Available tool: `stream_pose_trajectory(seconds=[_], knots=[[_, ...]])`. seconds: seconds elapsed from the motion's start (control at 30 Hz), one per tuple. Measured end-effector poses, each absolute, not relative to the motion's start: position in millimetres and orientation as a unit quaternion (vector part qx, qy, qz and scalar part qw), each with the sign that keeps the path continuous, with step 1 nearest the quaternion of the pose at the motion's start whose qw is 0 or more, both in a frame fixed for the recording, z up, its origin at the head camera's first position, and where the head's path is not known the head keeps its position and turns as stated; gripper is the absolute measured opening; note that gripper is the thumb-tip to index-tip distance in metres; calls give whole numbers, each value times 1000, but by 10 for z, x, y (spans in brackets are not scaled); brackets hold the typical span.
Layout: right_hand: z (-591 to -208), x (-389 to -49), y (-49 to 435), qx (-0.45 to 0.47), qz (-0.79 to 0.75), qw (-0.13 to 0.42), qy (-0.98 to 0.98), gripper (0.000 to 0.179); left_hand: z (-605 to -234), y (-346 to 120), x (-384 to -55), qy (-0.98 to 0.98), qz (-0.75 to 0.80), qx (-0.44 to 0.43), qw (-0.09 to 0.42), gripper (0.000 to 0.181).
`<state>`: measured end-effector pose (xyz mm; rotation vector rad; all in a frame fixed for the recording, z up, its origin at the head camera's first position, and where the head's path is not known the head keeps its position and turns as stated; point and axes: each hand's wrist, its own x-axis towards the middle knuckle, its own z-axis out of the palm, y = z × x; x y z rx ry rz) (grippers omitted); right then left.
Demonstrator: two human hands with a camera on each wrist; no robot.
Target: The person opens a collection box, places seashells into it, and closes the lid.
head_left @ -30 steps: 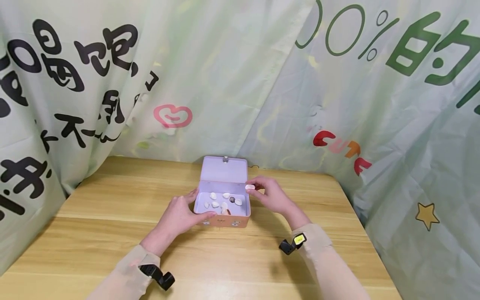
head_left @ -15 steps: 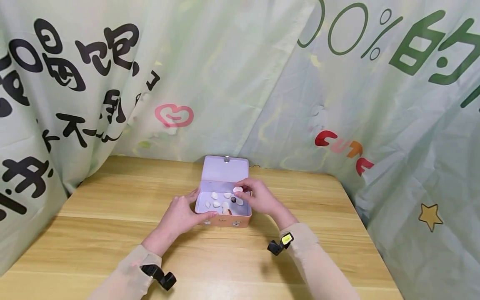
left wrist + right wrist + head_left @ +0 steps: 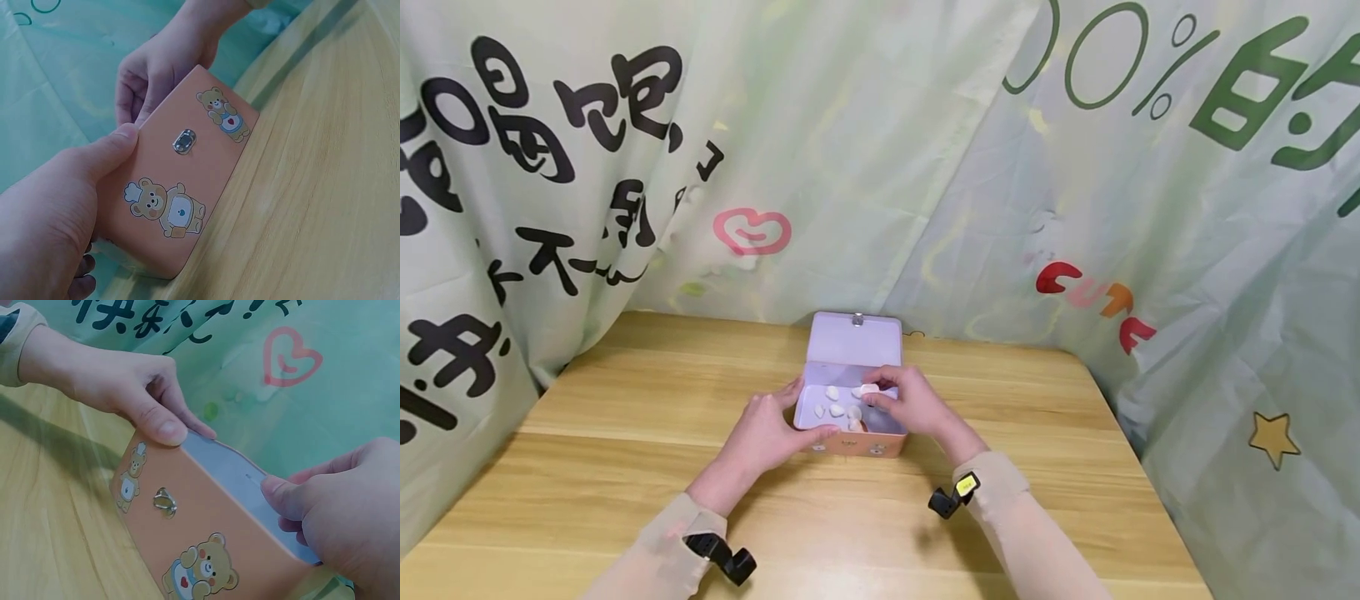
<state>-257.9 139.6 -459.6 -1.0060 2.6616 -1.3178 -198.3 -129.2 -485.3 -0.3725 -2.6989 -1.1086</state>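
Note:
A small tin box [image 3: 826, 445] stands on the table, lilac inside and orange outside, its lid [image 3: 854, 343] raised at the back. Bear pictures and a metal catch mark the box front [image 3: 164, 178] in the left wrist view. My left hand [image 3: 766, 437] grips the box's left end, thumb over the front rim and fingers at the side. Inside the box, my right hand [image 3: 919, 406] pinches a small white shell-like piece [image 3: 868, 389] between thumb and fingers. Several similar white pieces [image 3: 837, 410] lie spread over the box floor, one with a reddish-brown part; the right hand covers the right side.
The wooden table [image 3: 700, 375] reaches back to a pale green curtain [image 3: 850, 167] with printed lettering, just behind the raised lid. Each wrist wears a black camera [image 3: 722, 557] on a beige sleeve [image 3: 662, 542].
My right hand has moved left and down, from beside the box's right edge into the box, carrying the white piece. The left hand keeps its grip on the box.

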Motion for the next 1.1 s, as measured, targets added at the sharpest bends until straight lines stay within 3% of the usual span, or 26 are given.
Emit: stream_pose_trajectory(seconds=[0.37, 0.57, 0.7, 0.87, 1.1], knots=[[-4625, -2583, 1384, -339, -405, -10, 849, 21, -4823, -1290, -2025, -921, -358, -124, 95, 117], [-4601, -2582, 1397, -318, -425, 1, 848, 24, -4741, -1313, -2045, -923, -357, -123, 76, 109], [-4562, -2603, 1438, -293, -445, -19, 846, 22, -4661, -1364, -2102, -921, -364, -117, 75, 104], [-4514, -2723, 1531, -259, -454, -68, 850, 19, -4582, -1439, -2264, -920, -369, -118, 66, 97], [-4516, -2986, 1705, -210, -456, -90, 860, 25, -4605, -1489, -2655, -907, -397, -121, 74, 81]])
